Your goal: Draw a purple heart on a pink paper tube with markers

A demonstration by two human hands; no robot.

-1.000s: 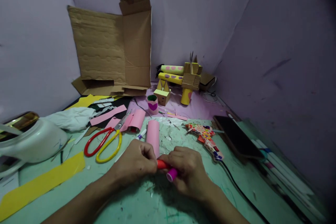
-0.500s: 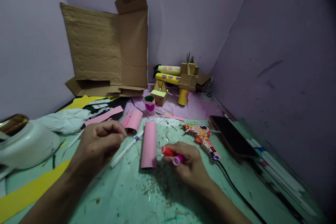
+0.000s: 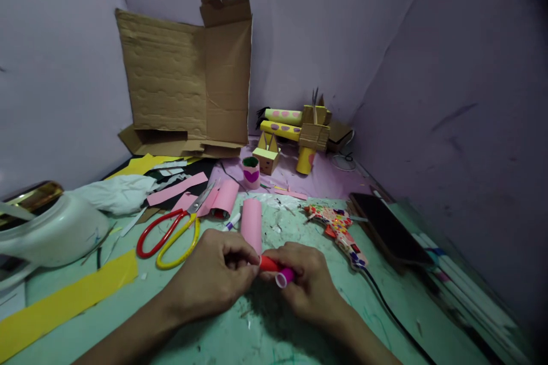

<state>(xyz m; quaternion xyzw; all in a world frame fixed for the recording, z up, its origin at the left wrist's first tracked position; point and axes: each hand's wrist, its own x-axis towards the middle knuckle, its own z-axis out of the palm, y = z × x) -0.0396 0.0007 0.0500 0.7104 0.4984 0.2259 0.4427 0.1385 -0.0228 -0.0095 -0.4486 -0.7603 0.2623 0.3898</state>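
Note:
My right hand (image 3: pixel 306 276) is closed round a small red tube (image 3: pixel 269 264) and a small purple tube (image 3: pixel 285 278), both with pale open ends. My left hand (image 3: pixel 218 274) is closed in a pinch at the left end of the red tube; its fingertips partly hide that end. Just beyond both hands a pink paper-covered tube (image 3: pixel 252 222) lies on the table, its near end hidden. A white marker (image 3: pixel 232 222) shows partly behind my left hand. Scissors (image 3: pixel 182 228) with red and yellow handles lie to the left.
A patterned glue gun (image 3: pixel 338 231) with a black cord and a dark phone (image 3: pixel 387 228) lie on the right. Yellow paper (image 3: pixel 72 302) and a white pot (image 3: pixel 64 234) are at left. Behind stand a heart cup (image 3: pixel 251 174), a yellow cardboard figure (image 3: pixel 314 134) and opened cardboard (image 3: pixel 171 80).
My left hand has moved right and down to meet the red tube in my right hand. The scissors it had covered now show. The view has shifted slightly left.

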